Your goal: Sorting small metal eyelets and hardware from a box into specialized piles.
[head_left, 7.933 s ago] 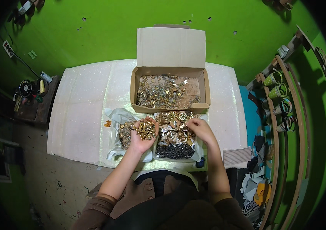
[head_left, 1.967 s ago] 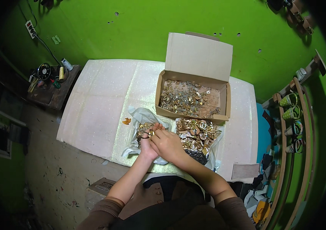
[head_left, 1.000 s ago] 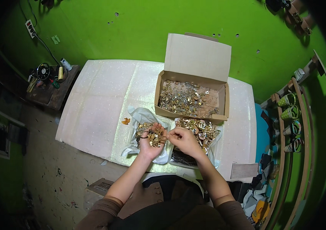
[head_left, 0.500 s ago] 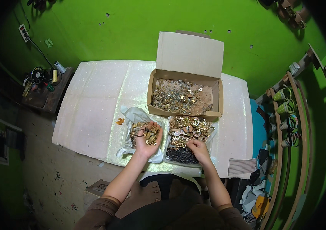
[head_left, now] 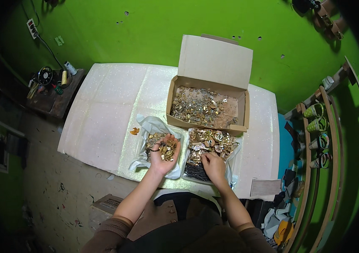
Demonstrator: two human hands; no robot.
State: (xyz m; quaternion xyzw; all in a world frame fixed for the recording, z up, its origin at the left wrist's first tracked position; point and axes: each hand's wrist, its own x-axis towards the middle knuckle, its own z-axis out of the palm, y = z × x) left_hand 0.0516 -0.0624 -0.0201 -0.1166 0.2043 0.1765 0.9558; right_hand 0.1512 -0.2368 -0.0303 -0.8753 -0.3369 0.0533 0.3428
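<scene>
Palm up, my left hand (head_left: pixel 159 165) cups a heap of small gold-coloured metal ornaments (head_left: pixel 169 147); a short dark beaded piece (head_left: pixel 152 150) lies by its thumb. Beneath it is a left tray lined with whitish plastic (head_left: pixel 147 125), where more small metal pieces (head_left: pixel 151 141) show. My right hand (head_left: pixel 214 168) is closed in a pinch over the right tray; whatever its fingertips hold is too small to make out. That tray has shiny gold-coloured ornaments (head_left: pixel 219 141) in its far part and black beads (head_left: pixel 195 171) in its near part.
Behind the trays stands an open cardboard box (head_left: pixel 207 123) with scattered small metal pieces, its lid (head_left: pixel 215 59) raised. An orange-brown scrap (head_left: pixel 134 131) lies left of the trays, a striped card (head_left: pixel 265 187) at the table's right corner. Sandals (head_left: pixel 318 125) hang on a wooden rack at right.
My right hand has shifted a little left over the right tray, its fingers still pinched. The left hand keeps its cupped hold. The whole view has shifted slightly.
</scene>
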